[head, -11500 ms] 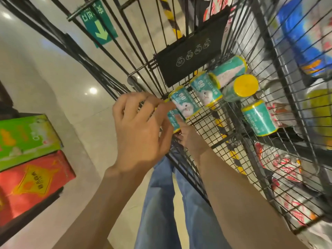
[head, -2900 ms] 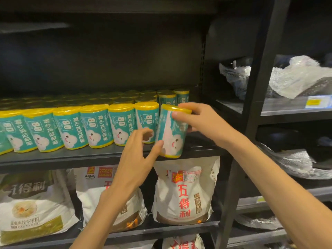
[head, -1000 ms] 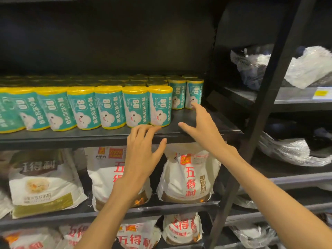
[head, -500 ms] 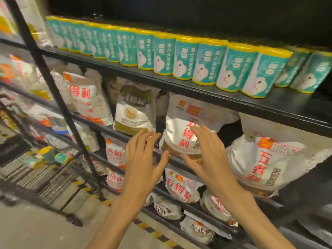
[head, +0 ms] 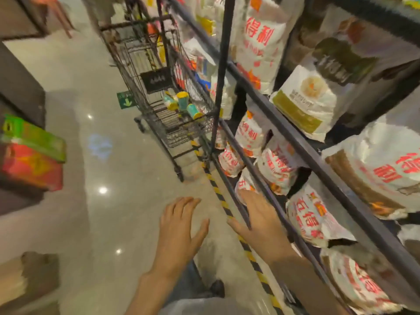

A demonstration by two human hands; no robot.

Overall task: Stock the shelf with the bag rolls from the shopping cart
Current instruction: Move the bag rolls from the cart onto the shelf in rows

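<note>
The black wire shopping cart (head: 145,64) stands up the aisle, close against the shelving. In its basket lie a few teal bag rolls (head: 183,103) with yellow ends. My left hand (head: 179,230) and my right hand (head: 261,221) hang in front of me, low over the floor, fingers straight and spread, holding nothing. Both are well short of the cart. The shelf row of stocked rolls is out of view, above the frame.
Dark metal shelving (head: 295,142) runs along the right, packed with white flour bags (head: 311,101). A yellow-black floor stripe (head: 225,205) runs along its foot. Green and red boxes (head: 31,155) sit at the left. A person's leg (head: 61,17) shows far up the aisle.
My view has swung left and down from the shelf to the aisle and the cart. Both hands have dropped away from the shelf, still holding nothing.
</note>
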